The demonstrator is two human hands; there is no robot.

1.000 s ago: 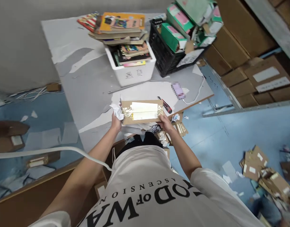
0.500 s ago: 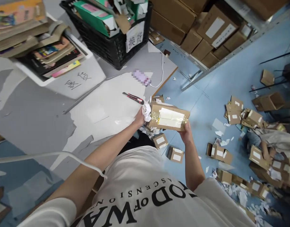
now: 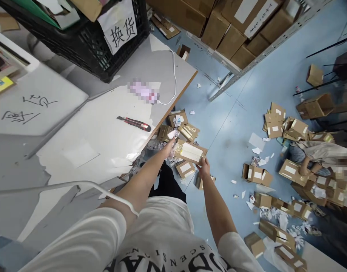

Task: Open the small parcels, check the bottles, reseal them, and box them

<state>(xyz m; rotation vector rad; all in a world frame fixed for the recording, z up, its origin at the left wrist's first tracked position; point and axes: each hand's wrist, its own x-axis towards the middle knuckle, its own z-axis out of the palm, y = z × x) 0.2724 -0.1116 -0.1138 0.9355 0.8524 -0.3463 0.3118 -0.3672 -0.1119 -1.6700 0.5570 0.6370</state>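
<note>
A taped cardboard box [image 3: 192, 152] with a white label is held low beside the table edge, over the floor. My right hand [image 3: 204, 167] grips its right end, fingers closed. At the box's left end, my left hand [image 3: 169, 148] is closed on crumpled paper [image 3: 173, 134]; its fingertips are partly hidden and small. Whether they also press on the box is unclear. A red and black utility knife [image 3: 134, 123] lies on the white-covered table [image 3: 85, 132], left of both hands.
Discarded cartons [image 3: 185, 169] and paper scraps lie around my feet. A black crate [image 3: 105, 56] and a white bin [image 3: 40, 98] stand on the table, near a blurred purple object [image 3: 143, 91] with a cable. Shelving [image 3: 247, 60] holds boxes. Another person [image 3: 317, 151] sits at right among cartons.
Both hands have lowered the box from beside the tabletop toward the cartons on the floor. The view has shifted, so the crate and bin sit further left.
</note>
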